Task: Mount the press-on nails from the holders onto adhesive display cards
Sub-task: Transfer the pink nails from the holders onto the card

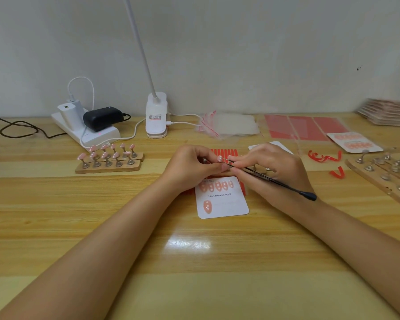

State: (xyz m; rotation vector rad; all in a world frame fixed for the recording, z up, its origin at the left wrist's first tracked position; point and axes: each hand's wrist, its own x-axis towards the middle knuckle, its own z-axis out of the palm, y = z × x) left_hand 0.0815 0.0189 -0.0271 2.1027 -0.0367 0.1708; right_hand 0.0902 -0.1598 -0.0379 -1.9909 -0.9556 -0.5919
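Note:
A white display card (226, 205) printed "Handmade Nail" lies at the table's middle, with a row of pink nails along its top and one pink nail (207, 207) at its lower left. Just above it my left hand (192, 166) pinches a nail holder with a pink nail (219, 158) on top. My right hand (273, 167) grips black tweezers (275, 181) whose tips meet that nail. To the left, a wooden block (109, 167) carries several holders topped with pink nails.
A power strip (88, 132) with chargers and a clip lamp (156, 116) stand at the back. Clear bags (231, 125), red adhesive sheets (305, 128), a filled card (353, 142) and peeled red strips (323, 157) lie to the right. A wooden board (379, 181) holds bare holders.

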